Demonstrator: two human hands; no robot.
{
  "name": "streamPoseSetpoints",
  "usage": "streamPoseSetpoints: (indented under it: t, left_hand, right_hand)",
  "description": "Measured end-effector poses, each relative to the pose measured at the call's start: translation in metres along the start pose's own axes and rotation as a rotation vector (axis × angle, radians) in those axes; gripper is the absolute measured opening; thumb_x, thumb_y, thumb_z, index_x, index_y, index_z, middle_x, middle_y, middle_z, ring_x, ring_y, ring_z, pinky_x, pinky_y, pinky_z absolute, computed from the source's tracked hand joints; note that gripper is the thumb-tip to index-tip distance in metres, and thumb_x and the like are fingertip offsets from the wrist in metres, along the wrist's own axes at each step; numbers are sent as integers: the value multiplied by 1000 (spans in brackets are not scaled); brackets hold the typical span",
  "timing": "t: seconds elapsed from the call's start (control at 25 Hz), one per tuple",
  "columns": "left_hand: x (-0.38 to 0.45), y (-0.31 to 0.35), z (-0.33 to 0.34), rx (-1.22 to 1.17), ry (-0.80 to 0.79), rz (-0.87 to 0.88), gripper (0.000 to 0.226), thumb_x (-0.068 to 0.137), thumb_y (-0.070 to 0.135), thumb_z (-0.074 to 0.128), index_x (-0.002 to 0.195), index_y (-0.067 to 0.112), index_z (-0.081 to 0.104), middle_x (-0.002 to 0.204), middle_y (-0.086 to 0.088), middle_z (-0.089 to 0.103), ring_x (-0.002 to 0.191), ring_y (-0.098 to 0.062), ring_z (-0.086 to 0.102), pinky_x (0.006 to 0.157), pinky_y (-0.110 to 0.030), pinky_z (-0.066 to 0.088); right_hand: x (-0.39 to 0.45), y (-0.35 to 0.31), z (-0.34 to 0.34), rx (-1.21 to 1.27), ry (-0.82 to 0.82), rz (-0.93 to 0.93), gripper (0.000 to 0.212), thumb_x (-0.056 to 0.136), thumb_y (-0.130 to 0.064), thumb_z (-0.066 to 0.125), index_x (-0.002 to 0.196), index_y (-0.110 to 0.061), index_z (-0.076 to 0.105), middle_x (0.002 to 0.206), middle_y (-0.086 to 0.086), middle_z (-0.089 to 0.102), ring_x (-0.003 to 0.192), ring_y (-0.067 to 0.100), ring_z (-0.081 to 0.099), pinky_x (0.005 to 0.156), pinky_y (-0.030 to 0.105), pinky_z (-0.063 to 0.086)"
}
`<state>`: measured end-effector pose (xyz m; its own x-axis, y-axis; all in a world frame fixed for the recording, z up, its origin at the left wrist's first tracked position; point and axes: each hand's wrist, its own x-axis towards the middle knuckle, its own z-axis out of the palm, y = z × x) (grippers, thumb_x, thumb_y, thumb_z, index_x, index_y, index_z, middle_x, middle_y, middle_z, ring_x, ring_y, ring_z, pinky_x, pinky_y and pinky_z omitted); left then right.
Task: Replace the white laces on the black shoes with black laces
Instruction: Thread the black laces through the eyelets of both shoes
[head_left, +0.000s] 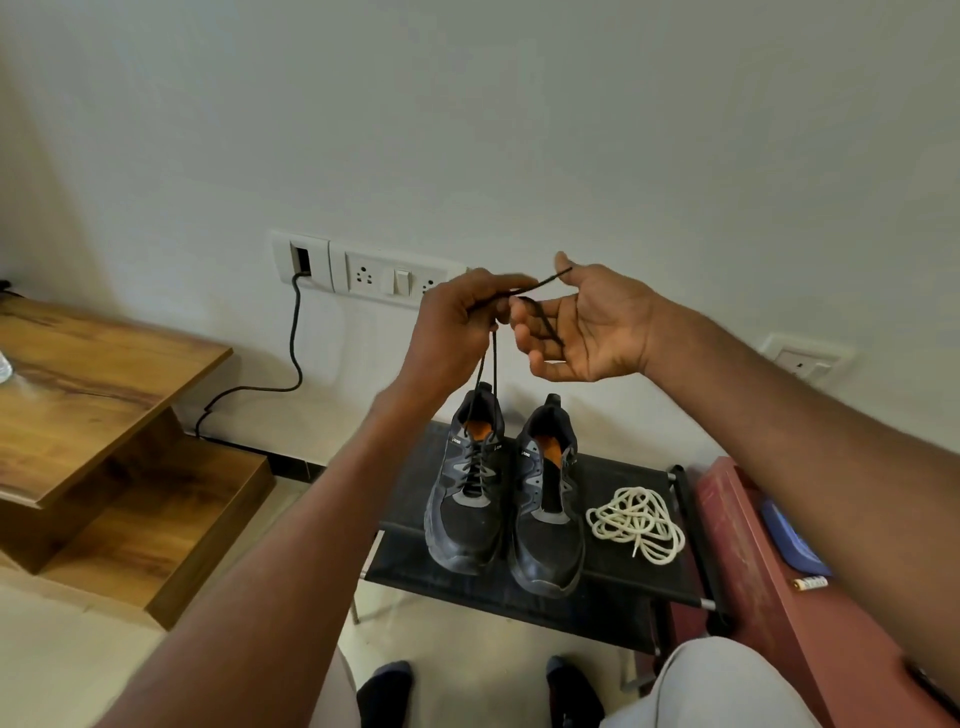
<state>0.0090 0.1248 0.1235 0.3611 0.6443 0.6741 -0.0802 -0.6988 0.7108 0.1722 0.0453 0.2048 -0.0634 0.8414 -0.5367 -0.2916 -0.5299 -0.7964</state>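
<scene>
Black lace (493, 364) runs up from left shoe (470, 493) on black stool (613, 577); both ends raised. My left hand (457, 322) pinches them; right hand (587, 322) spread, palm up, one end draped across fingers. White laces (636, 519) piled beside unlaced right shoe (550, 504). I'd judge: even both ends, pull snug, then tie.
</scene>
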Motion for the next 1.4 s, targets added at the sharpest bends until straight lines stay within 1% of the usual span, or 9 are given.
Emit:
streamPoseSetpoints:
  t: [0.16,0.36,0.52,0.68,0.84,0.96,1.12,1.28,1.4]
  left_hand:
    - [-3,5,-9,160,-41,29,59,96,-8,57,145,25,56,88,2,75,91,-12,74,87,-25,57]
    - [-5,9,-10,243,-118,42,63,98,-3,59,151,26,44,91,7,77,92,-2,74,88,-19,54]
    - [-8,-11,-6,189,-76,-53,37,99,7,65,133,21,64,83,4,75,86,-12,72,82,-25,53]
    - [-21,-46,7,191,-180,-313,10,96,25,71,101,19,78,91,7,77,91,-10,72,85,-30,55]
    - [-51,-83,33,277,-424,-538,14,98,27,67,94,15,71,86,-6,75,80,-25,73,79,-42,61]
    - [-65,-107,36,352,-471,-651,20,103,28,61,89,15,67,83,-4,68,76,-19,65,68,-30,50]
    - [-72,-130,33,403,-576,-669,19,98,32,66,95,12,66,91,-5,70,88,-22,67,78,-35,54]
    - [-77,-139,44,403,-545,-702,21,101,31,65,88,13,63,84,-2,65,81,-20,63,67,-28,44]
    - [-77,-140,53,409,-493,-740,25,104,25,58,80,20,59,81,3,62,78,-18,60,73,-32,47]
  right_hand:
    - [-9,-9,1,-210,39,43,45,96,-52,67,100,-9,81,84,-6,71,81,12,71,74,27,54]
    - [-11,-12,3,-300,73,83,10,88,-20,75,86,-12,82,80,-7,65,71,9,66,73,28,55]
    - [-16,-19,9,-282,73,83,19,102,-22,59,89,-15,71,65,-9,44,61,9,51,64,28,53]
    - [-27,-39,23,-200,145,3,27,106,-26,54,86,-18,69,70,-7,55,66,13,60,70,30,50]
    - [-32,-51,35,-235,309,-31,30,106,-28,55,83,-19,72,71,-6,59,66,13,62,69,29,47]
    - [-30,-56,38,-271,423,-65,33,107,-33,56,80,-20,71,65,-7,58,65,12,60,66,29,45]
    - [-26,-66,41,-263,495,-148,32,105,-37,59,80,-21,71,64,-7,58,66,13,60,65,29,45]
    - [-22,-69,38,-231,485,-214,30,104,-38,63,82,-19,72,66,-6,60,67,14,62,64,29,46]
    - [-19,-71,33,-217,454,-255,29,103,-38,65,83,-18,71,69,-5,61,66,15,62,62,27,47]
